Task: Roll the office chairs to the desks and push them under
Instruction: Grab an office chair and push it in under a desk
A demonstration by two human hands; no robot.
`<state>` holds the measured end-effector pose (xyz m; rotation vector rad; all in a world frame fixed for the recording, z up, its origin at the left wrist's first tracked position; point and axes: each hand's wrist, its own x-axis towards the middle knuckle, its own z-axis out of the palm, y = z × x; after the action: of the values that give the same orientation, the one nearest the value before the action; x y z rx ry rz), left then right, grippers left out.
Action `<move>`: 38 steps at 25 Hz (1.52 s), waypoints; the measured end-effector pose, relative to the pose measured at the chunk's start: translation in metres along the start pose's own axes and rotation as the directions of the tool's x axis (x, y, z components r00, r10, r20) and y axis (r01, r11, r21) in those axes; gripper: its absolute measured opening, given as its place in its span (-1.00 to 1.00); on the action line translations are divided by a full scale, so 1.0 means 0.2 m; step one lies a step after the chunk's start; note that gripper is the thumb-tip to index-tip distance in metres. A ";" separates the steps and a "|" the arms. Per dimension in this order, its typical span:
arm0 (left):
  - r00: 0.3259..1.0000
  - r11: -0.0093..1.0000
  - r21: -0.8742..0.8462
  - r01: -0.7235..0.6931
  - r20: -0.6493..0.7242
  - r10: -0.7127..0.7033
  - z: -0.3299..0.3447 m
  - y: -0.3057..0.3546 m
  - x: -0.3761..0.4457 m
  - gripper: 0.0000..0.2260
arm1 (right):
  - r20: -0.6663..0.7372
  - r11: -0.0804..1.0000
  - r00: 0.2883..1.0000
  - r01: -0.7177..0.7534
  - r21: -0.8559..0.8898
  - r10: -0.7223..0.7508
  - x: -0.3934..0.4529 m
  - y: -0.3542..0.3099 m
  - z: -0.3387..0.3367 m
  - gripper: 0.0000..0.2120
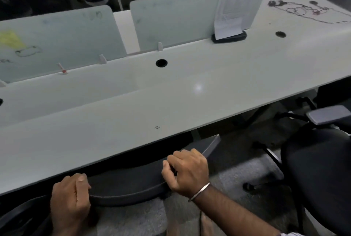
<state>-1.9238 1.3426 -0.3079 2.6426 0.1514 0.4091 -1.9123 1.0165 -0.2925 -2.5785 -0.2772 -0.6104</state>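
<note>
Most of the chair you were handling sat hidden beneath the desk; only the curved top edge of its backrest showed, and its seat and wheels could not be made out. That edge ran between your two sets of fingers. Your left hand and right hand each curled over it, knuckles up, fingers clamped on the rim. A second chair stood to the right, cut off by the frame.
</note>
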 end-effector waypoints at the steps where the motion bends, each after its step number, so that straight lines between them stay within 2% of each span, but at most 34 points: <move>1: 1.000 1.000 -0.015 0.005 0.000 -0.005 -0.01 -0.05 0.05 -0.56 | -0.012 1.000 1.000 -0.012 -0.007 0.012 0.00 -0.04 0.03 -0.66; 5: 0.999 1.000 -0.029 0.011 0.036 -0.010 -0.02 -0.12 0.14 -0.58 | -0.049 0.999 0.999 -0.021 -0.028 0.020 0.00 -0.10 0.08 -0.67; 9: 0.999 1.000 -0.005 -0.014 0.046 0.014 -0.02 -0.05 0.12 -0.61 | -0.009 0.995 0.999 -0.036 -0.092 0.035 0.03 -0.05 0.05 -0.71; 13: 0.974 0.999 0.041 -0.030 0.225 0.020 -0.06 -0.01 0.15 -0.65 | 0.044 0.992 0.995 -0.085 -0.094 0.090 -0.01 -0.05 0.05 -0.85; 15: 0.946 0.990 0.115 -0.079 0.320 0.038 -0.08 0.04 0.15 -0.62 | 0.077 0.989 0.989 -0.116 -0.088 0.123 -0.06 -0.05 0.05 -0.75; 17: 0.912 0.965 0.181 -0.191 0.397 0.106 -0.08 0.15 0.13 -0.58 | 0.124 0.990 0.985 -0.110 -0.089 0.120 -0.09 -0.03 0.01 -0.63; 20: 0.862 0.936 0.165 -0.310 0.465 0.203 -0.04 0.38 0.06 -0.49 | 0.203 0.994 0.975 -0.073 -0.086 0.089 -0.15 0.05 -0.07 -0.50; 23: 0.831 0.926 0.049 -0.374 0.462 0.311 0.05 0.60 -0.06 -0.56 | 0.308 0.989 0.944 -0.088 -0.116 0.120 -0.35 0.18 -0.18 -0.34; 27: 0.819 0.874 -0.331 -0.357 0.338 0.463 0.15 0.99 -0.23 -0.64 | 0.392 0.923 0.849 -0.251 -0.291 0.355 -0.67 0.55 -0.48 -0.27; 31: 0.743 0.780 -0.446 -0.438 0.308 0.594 0.29 1.38 -0.40 -0.62 | 0.319 0.814 0.770 -0.417 -0.405 0.553 -0.98 0.92 -0.88 -0.23; 35: 0.696 0.751 -0.545 -0.372 0.371 0.615 0.48 1.72 -0.59 -0.63 | 0.225 0.710 0.691 -0.575 -0.405 0.687 -1.24 1.24 -1.24 -0.28; 38: 0.635 0.727 -0.592 -0.347 0.422 0.647 0.65 1.99 -0.74 -0.63 | 0.136 0.618 0.631 -0.655 -0.436 0.764 -1.42 1.45 -1.46 -0.28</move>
<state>-2.0098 0.9073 -0.2750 2.1419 -0.8427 -0.2470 -2.1850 0.5987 -0.3110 -2.7789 0.8465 0.0772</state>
